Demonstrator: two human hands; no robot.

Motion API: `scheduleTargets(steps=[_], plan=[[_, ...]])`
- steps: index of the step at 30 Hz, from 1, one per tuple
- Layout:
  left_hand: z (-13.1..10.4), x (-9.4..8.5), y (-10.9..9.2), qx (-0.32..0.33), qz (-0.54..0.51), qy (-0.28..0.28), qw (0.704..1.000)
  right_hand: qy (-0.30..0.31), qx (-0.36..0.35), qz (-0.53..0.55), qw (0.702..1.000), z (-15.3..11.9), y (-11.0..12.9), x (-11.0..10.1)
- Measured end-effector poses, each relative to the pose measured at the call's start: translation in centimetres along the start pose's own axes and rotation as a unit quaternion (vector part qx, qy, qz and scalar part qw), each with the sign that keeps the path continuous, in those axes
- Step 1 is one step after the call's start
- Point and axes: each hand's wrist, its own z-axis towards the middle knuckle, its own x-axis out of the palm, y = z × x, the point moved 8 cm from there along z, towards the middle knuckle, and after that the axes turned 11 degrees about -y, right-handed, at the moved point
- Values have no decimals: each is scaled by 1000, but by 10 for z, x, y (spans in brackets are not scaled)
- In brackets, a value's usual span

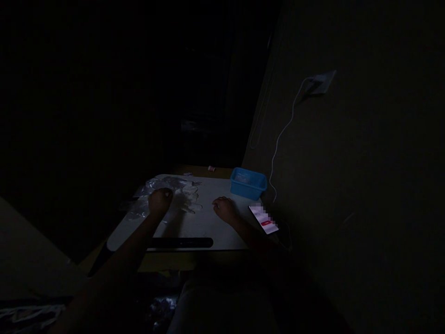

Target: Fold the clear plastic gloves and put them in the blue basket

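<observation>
In dim light, my left hand [160,200] is closed in a fist above the left side of a white tabletop [205,229]. What it holds, if anything, is too dark to make out. Crumpled clear plastic [139,208] lies beside and behind it. Just right of that fist is a loose group of pale, thin, finger-like shapes [190,199], kind unclear. My right hand [225,209] rests low over the middle right of the tabletop, fingers loosely bent and slightly apart, with nothing visible in them.
A blue plastic basket [247,189] stands at the back right corner. Near my right forearm lies a lit phone [264,219]. A white cable [276,144] hangs from a wall socket [321,82]. A dark bar [181,242] runs along the near edge. One small container [211,169] sits behind.
</observation>
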Motion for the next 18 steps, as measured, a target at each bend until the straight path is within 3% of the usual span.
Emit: scheduleTargets(steps=[5, 8, 10, 12, 15, 18], plan=[[26, -31, -24, -15, -111, -85, 990, -26, 20, 57, 998, 0, -4, -12], [37, -46, -55, 2, -221, -95, 971, -43, 42, 98, 993, 5, -5, -16], [38, -52, -80, 20, -300, -86, 950, -47, 84, 182, 979, 8, -7, -17], [34, -52, -104, 27, -381, -62, 922, -38, 139, 330, 933, 8, -8, -18], [21, -43, -131, 3, -483, -10, 876, -1, 169, 521, 837, 4, -3, -23], [7, -28, -141, -52, -552, 32, 832, 15, 175, 581, 795, -4, -8, -33]])
